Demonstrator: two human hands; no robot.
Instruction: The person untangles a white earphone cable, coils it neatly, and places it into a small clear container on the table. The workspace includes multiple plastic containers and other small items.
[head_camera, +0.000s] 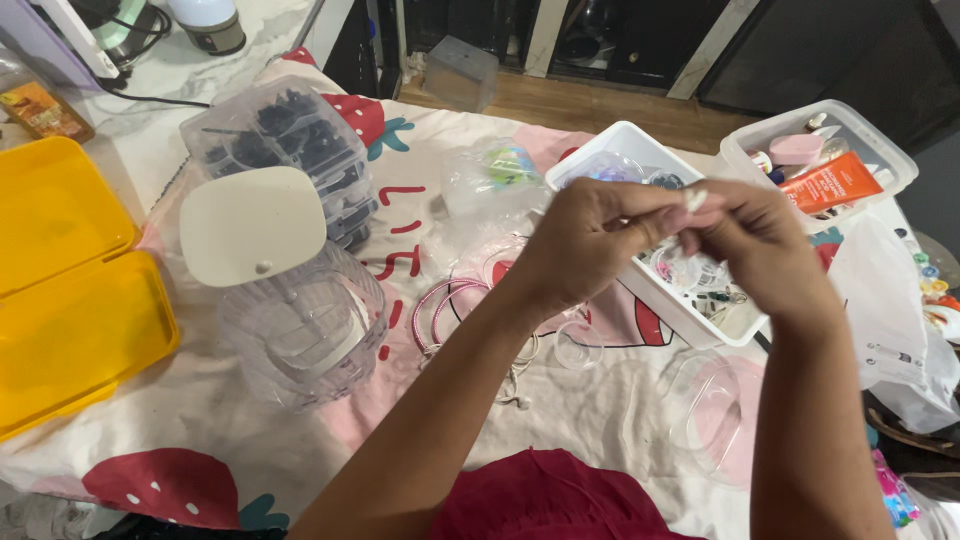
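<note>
left side: yellow case (70, 290) lies open, clear round organizer (305, 330) with its cream lid (252, 225) crowds right beside it
middle: bare patch of strawberry cloth (590, 420) near the body, pretty open
right: white tray (650, 160), bin (850, 130) and plastic bag (890, 320) block that side

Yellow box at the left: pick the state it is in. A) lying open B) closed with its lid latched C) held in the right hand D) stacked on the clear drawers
A: the yellow box lies open, both halves flat on the cloth, apart from the clear drawers; both hands, left and right, are up over the white bin.
</note>
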